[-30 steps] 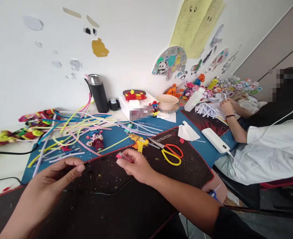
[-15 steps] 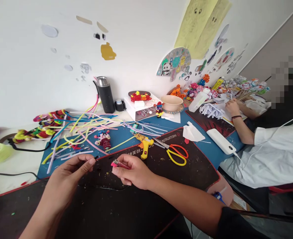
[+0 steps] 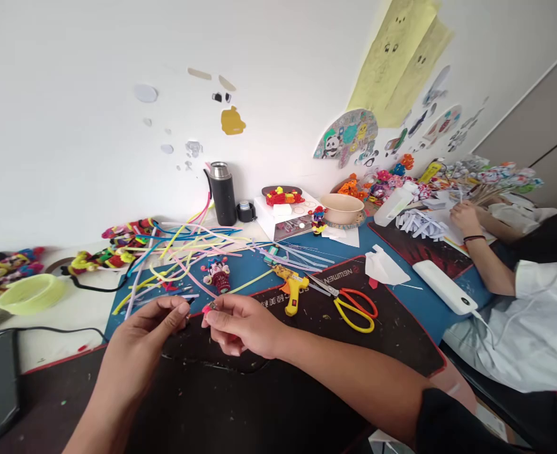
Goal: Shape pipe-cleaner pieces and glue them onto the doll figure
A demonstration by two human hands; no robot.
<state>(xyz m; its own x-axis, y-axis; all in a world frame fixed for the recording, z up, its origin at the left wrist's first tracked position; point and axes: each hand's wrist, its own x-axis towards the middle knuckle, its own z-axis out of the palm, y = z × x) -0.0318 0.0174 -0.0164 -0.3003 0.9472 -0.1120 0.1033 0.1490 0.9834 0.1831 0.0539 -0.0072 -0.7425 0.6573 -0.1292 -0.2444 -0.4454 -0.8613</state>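
Lighter (image 3: pixel 208 309) now nearer black piece (image 3: pixel 191 301) in left hand (image 3: pixel 148 328).

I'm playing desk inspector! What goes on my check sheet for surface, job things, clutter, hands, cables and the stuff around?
Surface: black mat dotted with specks.
Job's things: small dark piece and pink thing, close together; too small to name surely.
Clutter: craft stems tangled; doll, glue gun and scissors beyond the hands.
Hands: left hand pinches the dark piece; right hand holds the pink thing.
Cables: black cable at left; white cable at power bank.
Surroundings: another person's hand at right.
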